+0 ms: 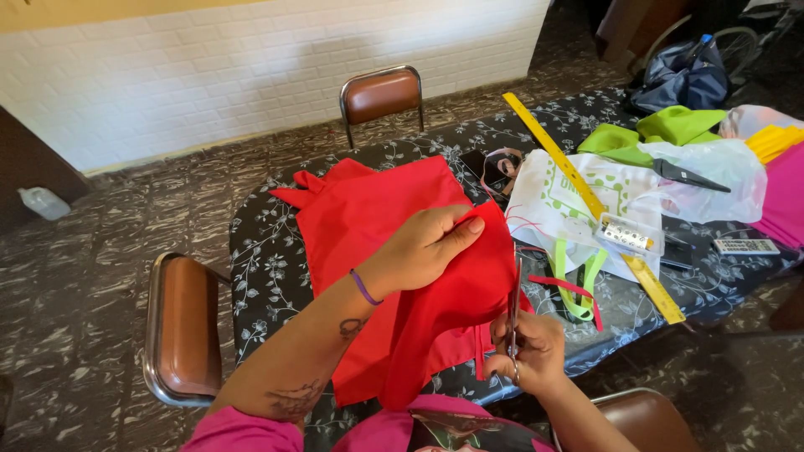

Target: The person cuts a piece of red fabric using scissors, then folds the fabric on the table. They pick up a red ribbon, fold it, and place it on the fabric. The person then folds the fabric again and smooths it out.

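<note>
My left hand [427, 247] pinches a folded piece of red fabric [394, 251] and lifts its edge off the table. My right hand [529, 347] grips a pair of scissors [514, 310] whose blades point up along the fabric's right edge. A thin red strip hangs down beside the blades. More red fabric lies flat on the table behind my left hand.
The table [268, 268] has a dark floral cloth. On its right side lie a long yellow ruler [586, 201], a white bag [578, 201], green scissors [579, 285], green cloth [662, 130], a small clear box [630, 234] and a remote [745, 246]. Brown chairs stand at the far side [381, 96] and left [180, 326].
</note>
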